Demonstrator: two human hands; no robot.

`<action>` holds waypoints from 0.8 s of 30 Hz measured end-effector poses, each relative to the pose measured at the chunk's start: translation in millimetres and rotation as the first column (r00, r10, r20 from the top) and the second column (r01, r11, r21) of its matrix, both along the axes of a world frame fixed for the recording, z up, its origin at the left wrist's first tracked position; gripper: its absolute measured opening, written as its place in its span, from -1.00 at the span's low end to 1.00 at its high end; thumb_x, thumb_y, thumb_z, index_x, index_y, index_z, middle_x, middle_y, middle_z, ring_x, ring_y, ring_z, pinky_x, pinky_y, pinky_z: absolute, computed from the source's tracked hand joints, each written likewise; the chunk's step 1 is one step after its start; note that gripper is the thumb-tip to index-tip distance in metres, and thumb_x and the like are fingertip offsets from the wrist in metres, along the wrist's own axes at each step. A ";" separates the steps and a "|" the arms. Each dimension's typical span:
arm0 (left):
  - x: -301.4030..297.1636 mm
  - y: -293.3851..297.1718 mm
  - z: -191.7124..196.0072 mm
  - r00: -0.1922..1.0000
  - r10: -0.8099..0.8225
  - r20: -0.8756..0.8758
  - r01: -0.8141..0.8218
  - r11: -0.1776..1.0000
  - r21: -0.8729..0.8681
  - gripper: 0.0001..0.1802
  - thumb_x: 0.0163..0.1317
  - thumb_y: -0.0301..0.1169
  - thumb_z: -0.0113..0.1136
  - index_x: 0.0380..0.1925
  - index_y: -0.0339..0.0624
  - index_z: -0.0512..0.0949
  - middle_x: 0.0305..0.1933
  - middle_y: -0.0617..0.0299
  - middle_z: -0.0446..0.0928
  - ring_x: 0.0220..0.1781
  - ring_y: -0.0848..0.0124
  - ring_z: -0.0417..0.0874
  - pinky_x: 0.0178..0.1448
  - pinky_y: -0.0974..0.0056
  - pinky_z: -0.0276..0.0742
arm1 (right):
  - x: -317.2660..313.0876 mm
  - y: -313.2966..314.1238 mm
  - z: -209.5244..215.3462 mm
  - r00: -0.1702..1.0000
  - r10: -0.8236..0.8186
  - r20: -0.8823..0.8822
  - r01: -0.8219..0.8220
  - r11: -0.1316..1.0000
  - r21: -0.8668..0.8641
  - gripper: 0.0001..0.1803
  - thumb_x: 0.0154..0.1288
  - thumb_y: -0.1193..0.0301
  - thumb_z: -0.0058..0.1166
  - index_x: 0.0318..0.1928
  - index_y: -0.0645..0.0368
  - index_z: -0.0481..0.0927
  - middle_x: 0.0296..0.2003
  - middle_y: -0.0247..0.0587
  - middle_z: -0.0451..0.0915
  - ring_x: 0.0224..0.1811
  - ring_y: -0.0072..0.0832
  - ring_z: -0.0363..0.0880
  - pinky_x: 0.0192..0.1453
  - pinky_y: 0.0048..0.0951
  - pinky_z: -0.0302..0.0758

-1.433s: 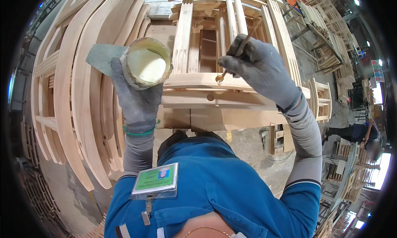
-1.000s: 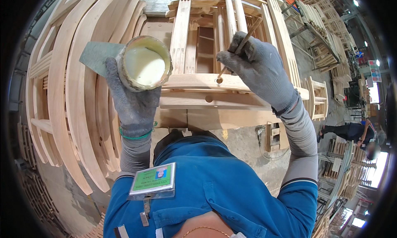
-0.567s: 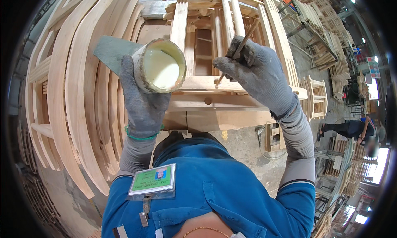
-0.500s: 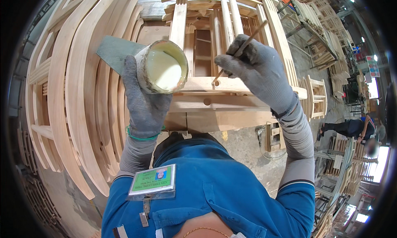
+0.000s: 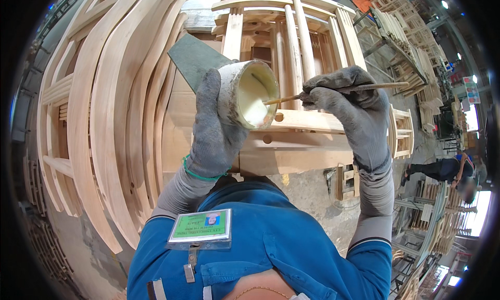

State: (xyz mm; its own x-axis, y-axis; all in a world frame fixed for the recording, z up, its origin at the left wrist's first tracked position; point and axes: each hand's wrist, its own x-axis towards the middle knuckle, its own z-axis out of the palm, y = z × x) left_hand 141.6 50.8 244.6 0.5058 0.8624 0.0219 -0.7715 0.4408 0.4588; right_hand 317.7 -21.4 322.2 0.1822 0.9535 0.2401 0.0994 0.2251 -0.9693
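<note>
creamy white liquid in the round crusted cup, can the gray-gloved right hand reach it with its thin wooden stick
Probably yes: the cup tilts its mouth toward the right hand, nothing visible blocks the way, and the stick reaches inside; contact with the liquid is unclear.

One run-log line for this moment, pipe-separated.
left hand: holds cup of pale liquid, tilted | right hand: holds thin stick, tip inside cup | nearby: wooden rail with round hole
</note>
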 end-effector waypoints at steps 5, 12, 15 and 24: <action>8.7 7.1 1.2 0.990 -0.118 0.079 0.120 0.993 -0.021 -0.44 0.38 0.01 -0.24 0.12 -0.22 0.31 0.04 0.08 0.46 0.09 0.29 0.52 0.15 0.20 0.53 | 28.3 19.3 -9.8 0.819 -0.089 -0.567 -0.002 0.988 -0.158 -0.75 0.34 0.43 -0.03 -0.08 0.36 0.42 -0.23 0.00 0.56 -0.18 -0.30 0.63 -0.08 -0.36 0.66; 20.0 26.2 -3.7 0.992 -0.118 0.033 0.122 0.982 -0.142 -0.44 0.37 0.03 -0.25 0.14 -0.17 0.32 0.04 0.13 0.47 0.09 0.33 0.52 0.17 0.24 0.51 | 57.7 68.7 -25.5 0.774 -0.010 -0.633 -0.235 0.924 -0.301 -0.70 0.35 0.38 -0.05 -0.02 0.33 0.41 -0.24 0.03 0.58 -0.24 -0.31 0.65 -0.10 -0.42 0.68; 19.4 39.3 -5.0 0.996 -0.061 0.072 0.071 0.987 -0.147 -0.43 0.37 0.05 -0.26 0.14 -0.15 0.32 0.06 0.14 0.46 0.11 0.33 0.51 0.18 0.23 0.50 | 74.7 113.4 -23.6 0.844 0.095 -0.528 -0.257 0.936 -0.242 -0.69 0.31 0.36 0.02 -0.08 0.36 0.43 -0.27 -0.03 0.59 -0.20 -0.41 0.63 -0.09 -0.45 0.65; -2.8 58.3 -6.4 0.959 0.258 -0.119 -0.259 0.966 0.013 -0.42 0.41 0.02 -0.39 0.26 -0.11 0.17 0.21 0.02 0.30 0.22 0.13 0.41 0.18 -0.07 0.48 | 174.4 331.5 4.6 0.965 -0.141 0.221 0.113 0.984 0.134 -0.68 0.18 0.31 0.19 -0.28 0.39 0.52 -0.43 -0.11 0.60 -0.48 -0.47 0.64 -0.42 -0.52 0.65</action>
